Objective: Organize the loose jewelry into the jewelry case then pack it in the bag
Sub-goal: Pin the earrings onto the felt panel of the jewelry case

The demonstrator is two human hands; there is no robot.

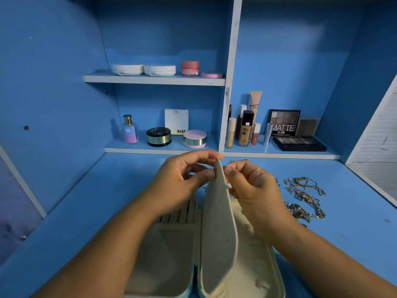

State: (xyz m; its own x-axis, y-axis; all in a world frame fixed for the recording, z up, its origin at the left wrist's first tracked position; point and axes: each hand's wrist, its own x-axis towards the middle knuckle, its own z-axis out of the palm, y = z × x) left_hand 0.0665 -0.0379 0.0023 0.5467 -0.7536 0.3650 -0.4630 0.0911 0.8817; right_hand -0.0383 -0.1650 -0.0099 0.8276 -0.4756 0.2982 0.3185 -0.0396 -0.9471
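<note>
Across the lower middle of the frame, on the blue desk (86, 211), my cream-lined jewelry case (171, 265) lies open, its centre flap (219, 233) standing upright between the two halves. My left hand (182, 179) pinches the flap's top, thumb on a small gold piece (215, 173), while my right hand (255, 190) pinches the same flap from the other side. Right of the case, the loose jewelry (305, 196) lies tangled on the desk.

cream jewelry case (171, 250) | blue desk (86, 211) | gold necklaces (305, 196) | pink jar (190, 68)
</note>
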